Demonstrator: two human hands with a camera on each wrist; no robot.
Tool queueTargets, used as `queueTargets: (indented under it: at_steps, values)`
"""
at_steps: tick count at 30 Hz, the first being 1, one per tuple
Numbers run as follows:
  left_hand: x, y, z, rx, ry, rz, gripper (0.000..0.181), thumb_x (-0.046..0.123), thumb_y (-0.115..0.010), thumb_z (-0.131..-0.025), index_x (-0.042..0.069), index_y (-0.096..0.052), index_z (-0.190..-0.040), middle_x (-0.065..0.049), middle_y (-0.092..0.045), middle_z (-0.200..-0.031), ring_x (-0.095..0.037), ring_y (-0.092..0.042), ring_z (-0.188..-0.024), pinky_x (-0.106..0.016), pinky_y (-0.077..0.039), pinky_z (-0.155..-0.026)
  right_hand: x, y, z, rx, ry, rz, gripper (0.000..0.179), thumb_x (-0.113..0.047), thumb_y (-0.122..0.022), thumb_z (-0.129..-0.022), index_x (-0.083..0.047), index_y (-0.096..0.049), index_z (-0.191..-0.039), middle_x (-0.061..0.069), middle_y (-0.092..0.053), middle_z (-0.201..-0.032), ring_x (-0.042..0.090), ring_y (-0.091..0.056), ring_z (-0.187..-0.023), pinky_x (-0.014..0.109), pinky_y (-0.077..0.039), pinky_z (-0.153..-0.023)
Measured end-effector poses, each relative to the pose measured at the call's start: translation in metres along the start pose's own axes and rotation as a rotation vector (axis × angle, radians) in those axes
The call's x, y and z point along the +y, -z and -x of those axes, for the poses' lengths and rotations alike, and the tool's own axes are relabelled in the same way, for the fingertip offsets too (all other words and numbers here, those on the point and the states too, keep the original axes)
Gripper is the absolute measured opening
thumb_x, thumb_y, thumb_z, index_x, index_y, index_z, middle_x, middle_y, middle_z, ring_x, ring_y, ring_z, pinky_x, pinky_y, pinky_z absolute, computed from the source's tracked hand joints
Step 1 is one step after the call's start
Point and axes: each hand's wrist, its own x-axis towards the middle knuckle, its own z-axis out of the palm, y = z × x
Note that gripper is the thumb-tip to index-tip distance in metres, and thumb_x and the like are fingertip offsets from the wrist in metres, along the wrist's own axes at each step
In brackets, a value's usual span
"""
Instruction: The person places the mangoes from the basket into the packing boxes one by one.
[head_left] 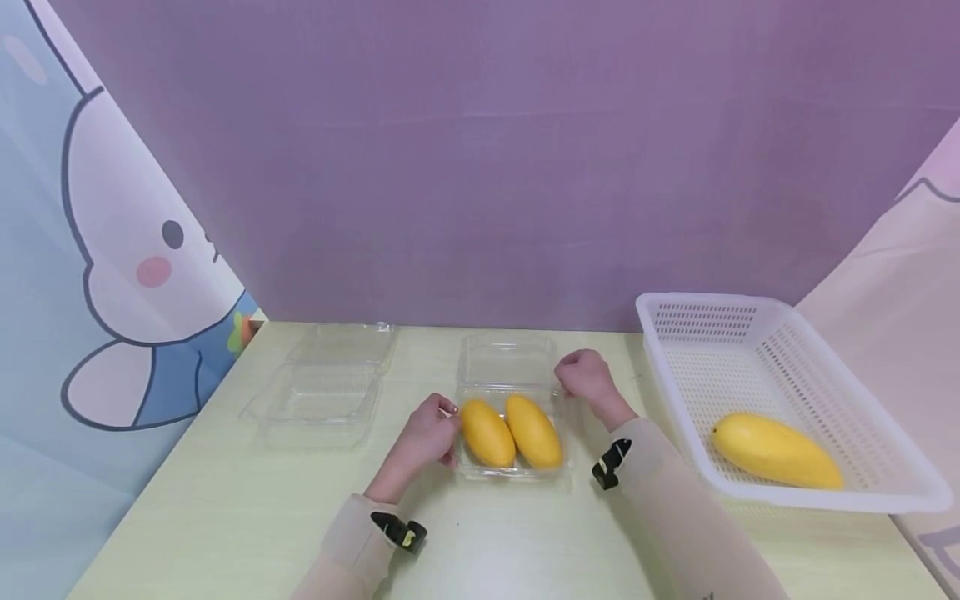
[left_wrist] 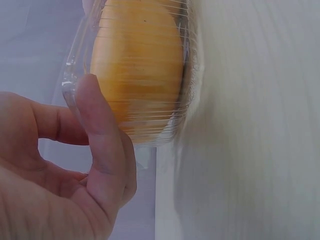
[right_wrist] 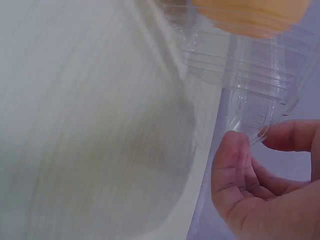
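Note:
Two yellow mangoes (head_left: 487,433) lie side by side in the base of a clear plastic clamshell box (head_left: 512,473), whose lid (head_left: 506,363) is folded back behind them. My left hand (head_left: 431,431) holds the left rim of the base. In the left wrist view, the fingers (left_wrist: 102,125) are at the box's corner, beside a mango (left_wrist: 137,65). On the other side, my right hand (head_left: 588,379) pinches the lid's right edge near the hinge. The right wrist view shows thumb and finger at the clear plastic edge (right_wrist: 252,117).
A second clear clamshell box (head_left: 318,404), open-lidded, stands to the left on the pale table (head_left: 225,500). To the right is a white perforated basket (head_left: 678,417) with one mango (head_left: 776,450) inside. A purple backdrop (head_left: 465,167) rises behind the table.

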Motion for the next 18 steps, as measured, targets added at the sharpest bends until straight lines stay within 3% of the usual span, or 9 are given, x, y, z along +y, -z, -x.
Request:
queueTargets:
  at_steps: [10,18]
  values:
    - [0.002,0.0,0.001,-0.002,0.001,-0.005,0.023,0.008,-0.052,-0.096,-0.002,-0.052,-0.116,-0.012,-0.055,-0.069,-0.02,-0.056,-0.046,-0.032,-0.056,-0.051,-0.007,0.003,-0.002,0.023,-0.014,-0.125,0.042,-0.008,-0.051,-0.092,0.011,-0.058,-0.129,0.016,-0.063,-0.093,0.018,-0.06,-0.073,0.03,-0.06,-0.069]
    - [0.003,0.001,0.002,-0.004,-0.003,-0.016,0.023,0.009,-0.052,-0.096,-0.002,-0.052,-0.117,-0.012,-0.055,-0.07,-0.02,-0.056,-0.046,-0.033,-0.056,-0.052,-0.018,0.007,0.0,0.063,0.004,-0.205,0.038,-0.005,-0.049,-0.092,0.01,-0.058,-0.125,0.014,-0.06,-0.099,0.019,-0.061,-0.078,0.03,-0.06,-0.072]
